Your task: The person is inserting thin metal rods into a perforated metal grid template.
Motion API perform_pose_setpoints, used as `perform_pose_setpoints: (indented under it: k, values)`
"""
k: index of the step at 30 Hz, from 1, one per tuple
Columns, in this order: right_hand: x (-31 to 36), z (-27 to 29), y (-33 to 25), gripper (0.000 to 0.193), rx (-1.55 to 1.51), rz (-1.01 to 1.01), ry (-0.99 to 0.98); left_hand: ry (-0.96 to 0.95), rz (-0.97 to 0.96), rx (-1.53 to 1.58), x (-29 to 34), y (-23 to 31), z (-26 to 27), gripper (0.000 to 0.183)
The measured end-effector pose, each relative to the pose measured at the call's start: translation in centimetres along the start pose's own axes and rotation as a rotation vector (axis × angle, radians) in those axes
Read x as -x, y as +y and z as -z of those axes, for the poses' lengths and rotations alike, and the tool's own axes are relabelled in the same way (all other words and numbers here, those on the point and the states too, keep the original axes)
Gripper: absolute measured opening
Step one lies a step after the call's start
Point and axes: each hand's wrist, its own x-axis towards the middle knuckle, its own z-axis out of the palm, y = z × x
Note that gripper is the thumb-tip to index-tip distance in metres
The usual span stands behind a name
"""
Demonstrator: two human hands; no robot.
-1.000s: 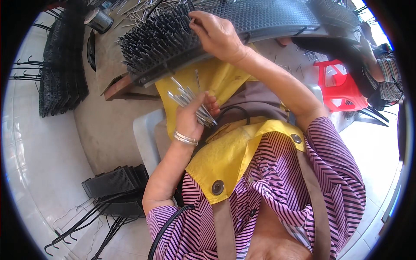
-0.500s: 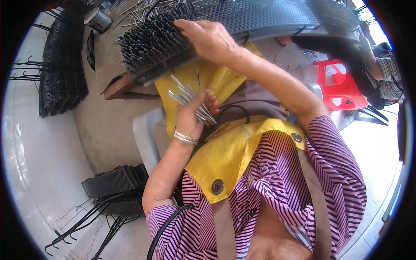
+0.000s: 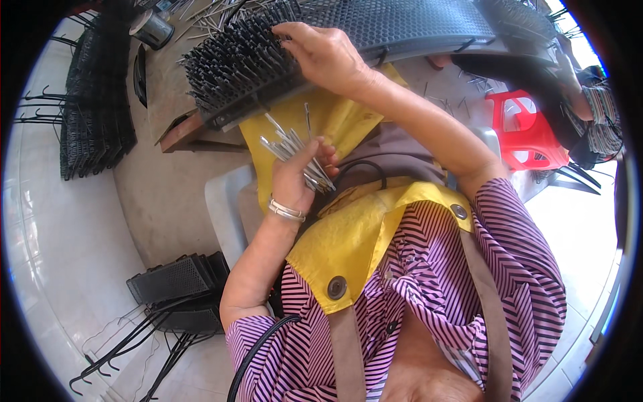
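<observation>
What Stands to Your Left and Right

On your upper left you have a stack of black panels, with dark hooks jutting from its outer side. Near it, you see a silvery can. Below your left elbow sit black perforated boxes, long hook-ended black bars fanning out beside them. Over on your right, you find a red plastic stool; just beside it is another person in dark clothing, partly cut off by the view's dark rim.

Silvery rods, blk panel, yel. & brn apron, pink/blk-striped shirt, red stool
</observation>
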Motion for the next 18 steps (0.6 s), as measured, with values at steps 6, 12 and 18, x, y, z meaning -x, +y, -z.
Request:
perform_pose_setpoints:
  k: [6, 12, 18]
  values:
    - [0.2, 0.01, 0.08, 0.025, -0.006, -0.044, 0.013, 0.005, -0.001, -0.019, -0.01, 0.01, 0.0, 0.022]
    - [0.43, 0.14, 0.03, 0.024, -0.008, -0.03, 0.049, -0.013, 0.01, -0.039, -0.01, -0.02, -0.01, 0.02]
    - [0.7, 0.03, 0.01, 0.024, -0.009, -0.003, 0.063, -0.01, -0.002, -0.019, -0.07, -0.15, 0.01, 0.022]
